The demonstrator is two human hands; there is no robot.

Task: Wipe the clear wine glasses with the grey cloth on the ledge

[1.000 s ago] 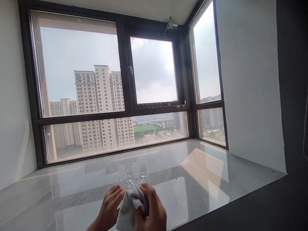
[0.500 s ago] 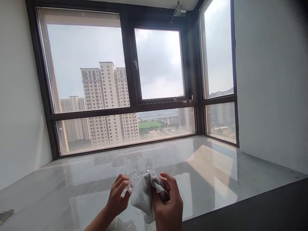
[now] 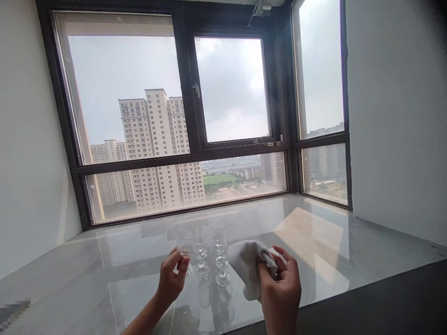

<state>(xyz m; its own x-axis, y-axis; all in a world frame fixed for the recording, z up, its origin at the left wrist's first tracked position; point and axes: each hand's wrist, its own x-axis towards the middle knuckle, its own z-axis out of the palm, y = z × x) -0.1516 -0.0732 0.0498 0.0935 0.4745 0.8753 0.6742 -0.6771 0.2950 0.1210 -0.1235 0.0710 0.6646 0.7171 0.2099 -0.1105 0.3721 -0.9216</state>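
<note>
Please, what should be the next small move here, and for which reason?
Probably the left hand should settle its glass gently on the sill: it is upright, and the cloth in the right hand is apart from it. Slowly, I think, because other glasses stand close by; whether its foot already touches is unclear.

Two bare hands [image 3: 282,284], bare forearms [image 3: 148,312]

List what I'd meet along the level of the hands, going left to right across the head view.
Left hand → held glass → standing glasses → cloth → right hand.
</note>
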